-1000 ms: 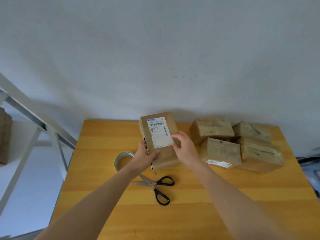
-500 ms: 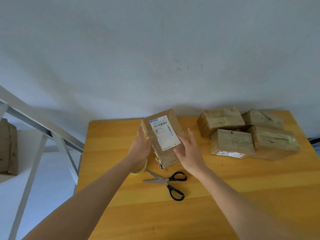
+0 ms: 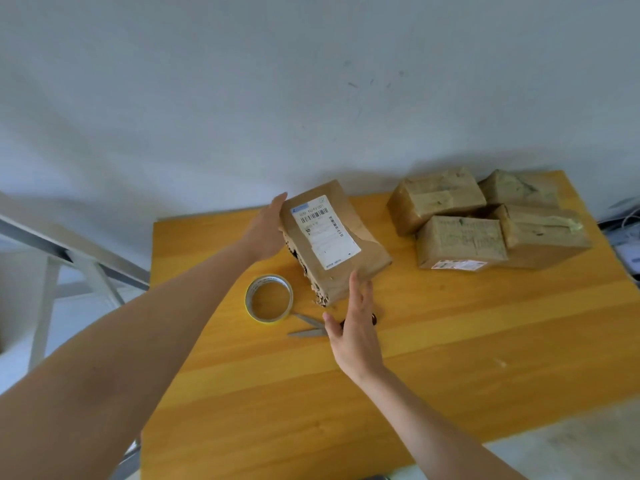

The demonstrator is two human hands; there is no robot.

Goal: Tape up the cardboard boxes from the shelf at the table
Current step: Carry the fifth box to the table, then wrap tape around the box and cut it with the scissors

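I brace the labelled cardboard box (image 3: pixel 341 252), tilted on the surface (image 3: pixel 450 348), between my flat, uncurled left hand (image 3: pixel 266 230) and straight-fingered right hand (image 3: pixel 356 329), likely squaring it beside the tape roll (image 3: pixel 250 295) for sealing.

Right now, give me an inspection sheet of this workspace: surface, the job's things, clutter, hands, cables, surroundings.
Surface: yellow wooden table.
Job's things: labelled box, ragged along its left edge; tape roll lying flat to its near left; scissors, handles mostly hidden by the right hand; four taped boxes grouped at the far right.
Clutter: nothing seen.
Hands: left hand flat against the labelled box's left side; right hand with fingers straight at its near end.
Cables: white cables past the table's right edge.
Surroundings: pale wall; metal shelf frame at left.
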